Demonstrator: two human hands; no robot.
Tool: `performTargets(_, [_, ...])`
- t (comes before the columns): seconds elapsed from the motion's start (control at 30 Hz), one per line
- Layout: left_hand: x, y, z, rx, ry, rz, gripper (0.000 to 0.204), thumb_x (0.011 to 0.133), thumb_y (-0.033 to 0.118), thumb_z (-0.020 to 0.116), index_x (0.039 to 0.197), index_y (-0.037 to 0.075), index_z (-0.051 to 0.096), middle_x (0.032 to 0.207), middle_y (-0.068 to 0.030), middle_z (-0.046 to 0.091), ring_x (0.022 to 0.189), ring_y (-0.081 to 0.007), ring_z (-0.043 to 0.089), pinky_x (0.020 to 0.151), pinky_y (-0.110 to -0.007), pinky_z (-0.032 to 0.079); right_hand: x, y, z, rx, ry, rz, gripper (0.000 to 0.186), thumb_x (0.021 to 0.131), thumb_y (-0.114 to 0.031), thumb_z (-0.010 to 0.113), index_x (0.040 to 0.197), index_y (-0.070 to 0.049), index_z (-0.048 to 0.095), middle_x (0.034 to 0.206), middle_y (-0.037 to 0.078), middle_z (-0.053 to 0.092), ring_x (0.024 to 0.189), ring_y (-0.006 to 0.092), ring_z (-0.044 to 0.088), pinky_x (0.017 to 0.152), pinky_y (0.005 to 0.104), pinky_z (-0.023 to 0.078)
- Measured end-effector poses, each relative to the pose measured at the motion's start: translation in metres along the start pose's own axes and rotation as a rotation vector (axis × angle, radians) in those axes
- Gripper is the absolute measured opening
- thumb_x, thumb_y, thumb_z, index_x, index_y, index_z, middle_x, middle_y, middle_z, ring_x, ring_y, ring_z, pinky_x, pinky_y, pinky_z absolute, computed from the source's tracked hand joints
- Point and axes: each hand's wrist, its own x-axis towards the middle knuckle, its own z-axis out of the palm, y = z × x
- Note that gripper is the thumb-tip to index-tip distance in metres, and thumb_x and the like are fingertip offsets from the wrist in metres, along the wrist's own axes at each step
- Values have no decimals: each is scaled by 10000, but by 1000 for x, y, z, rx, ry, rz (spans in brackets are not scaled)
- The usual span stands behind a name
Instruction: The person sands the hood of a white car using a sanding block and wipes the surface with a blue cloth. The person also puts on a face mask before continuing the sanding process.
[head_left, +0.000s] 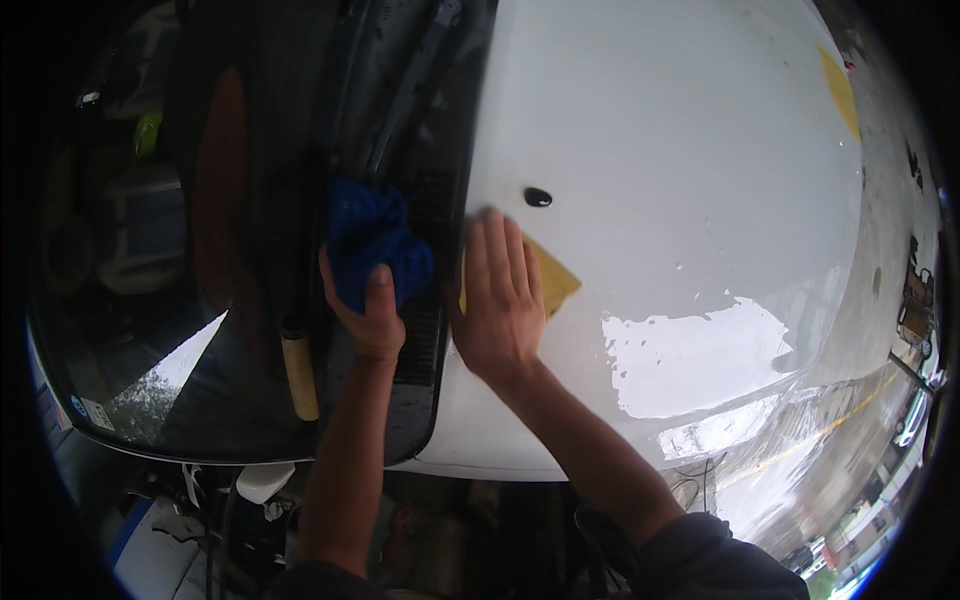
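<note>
Gripping a crumpled blue cloth (375, 250), the left hand (372, 318) sits left of the frame's centre, fingers curled round the lower part of the cloth and the thumb pointing up over it. The cloth lies over the black trim (415, 362) between the dark windshield (268, 240) on the left and the white hood (660, 150) on the right.

The right hand (502, 300) is near the centre of the frame, laid flat with its fingers straight and close together, back of the hand upward. It is spread over a yellow sheet (560, 285) on the hood, near the trim; one corner of the sheet shows to the right of the fingers, and a sliver shows on the left. How hard the palm presses, I cannot tell. The fingertips look slightly blurred.

Just above the sheet is a small black nozzle (538, 197). A tan stick (301, 378) lies at the windshield's lower edge, below and left of the cloth. A wiper (412, 80) runs through the upper part of the frame, left of centre. Another yellow piece (838, 92) is on the hood at the upper right. A ragged, shiny patch (690, 355) spreads across the hood right of centre. A dark sleeve (715, 560) covers the right forearm near the lower edge.
</note>
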Motion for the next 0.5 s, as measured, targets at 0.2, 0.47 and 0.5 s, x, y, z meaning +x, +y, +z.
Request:
performTargets(0.2, [0,-7,-2,-55,26,-31,788,903,506,671,1479,13,458,1288,-145,584,1149,-269,587,968,-396,503,22,-16,12,-26,79,80,744,963,-289,651,1557,68,379,1658,253,333,1552,407,308,1252,524,265])
performTargets(0.47, [-3,-13,-9,-81,-23,-61,805,905,504,663,1499,11,436,1328,-158,572,1192,-296,584,983,-418,506,-5,-22,19,47,37,137,732,952,-185,655,1575,45,346,1666,260,305,1558,437,273,1260,559,222])
performTargets(0.5, [-2,-11,-7,-85,-21,-66,809,904,504,664,1502,11,432,1329,-158,570,1193,-296,583,981,-420,508,18,-20,15,-7,51,124,725,956,-211,633,1575,45,355,1667,252,313,1558,420,287,1259,544,235])
